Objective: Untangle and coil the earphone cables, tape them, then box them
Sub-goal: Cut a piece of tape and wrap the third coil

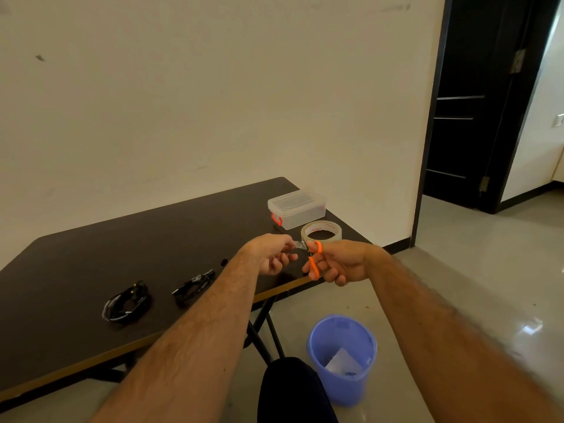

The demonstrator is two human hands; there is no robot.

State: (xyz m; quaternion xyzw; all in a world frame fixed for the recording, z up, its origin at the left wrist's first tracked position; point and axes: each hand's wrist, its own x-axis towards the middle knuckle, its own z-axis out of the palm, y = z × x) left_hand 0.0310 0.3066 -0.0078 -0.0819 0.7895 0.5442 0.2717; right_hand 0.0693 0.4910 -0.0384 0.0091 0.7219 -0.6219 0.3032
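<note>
My left hand (pixel 272 253) pinches a strip of clear tape (pixel 299 245) pulled from the tape roll (pixel 321 232) near the table's right end. My right hand (pixel 338 262) grips orange-handled scissors (pixel 314 260), their blades at the strip between my hands. Two coiled black earphone cables lie on the dark table: one bundle (pixel 127 302) at the left, another (pixel 194 287) closer to my left forearm. A clear plastic box (pixel 296 209) with a red latch stands lidded behind the tape roll.
The dark folding table (pixel 91 254) stands against a cream wall; its front edge runs under my arms. A blue bin (pixel 343 357) with scraps stands on the floor below my right arm. A small black item (pixel 224 262) lies on the table. A dark doorway is at right.
</note>
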